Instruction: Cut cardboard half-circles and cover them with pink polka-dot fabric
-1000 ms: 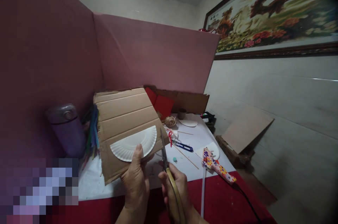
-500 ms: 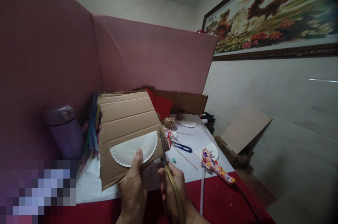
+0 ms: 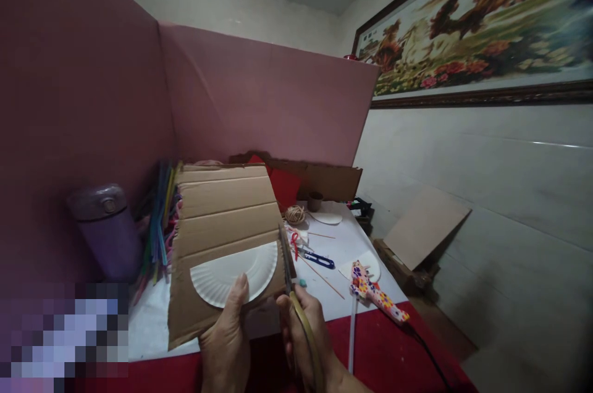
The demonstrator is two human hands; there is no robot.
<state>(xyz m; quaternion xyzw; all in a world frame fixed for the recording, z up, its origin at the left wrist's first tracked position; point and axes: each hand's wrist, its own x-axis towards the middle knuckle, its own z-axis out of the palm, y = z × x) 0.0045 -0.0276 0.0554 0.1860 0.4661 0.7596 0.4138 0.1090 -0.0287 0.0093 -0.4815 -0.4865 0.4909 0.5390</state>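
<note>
My left hand (image 3: 229, 334) grips a brown cardboard sheet (image 3: 222, 226) with a white half paper plate (image 3: 234, 272) pressed against it under my thumb. My right hand (image 3: 303, 331) is closed round the handles of scissors (image 3: 290, 275). The scissor blades point upward along the right edge of the cardboard, right beside the plate's straight corner. Both hands hover above the near edge of the table.
A patterned glue gun (image 3: 375, 294) with its cord lies on the white table top (image 3: 343, 245), beside small blue snips (image 3: 319, 258), twine (image 3: 295, 214), skewers and plate pieces. A purple flask (image 3: 104, 229) and coloured straws (image 3: 162, 220) stand left. Pink partition boards (image 3: 259, 96) enclose the back.
The cardboard with the plate has swung slightly left and down in my left hand. The scissors stay at its right edge, blades a little further along it.
</note>
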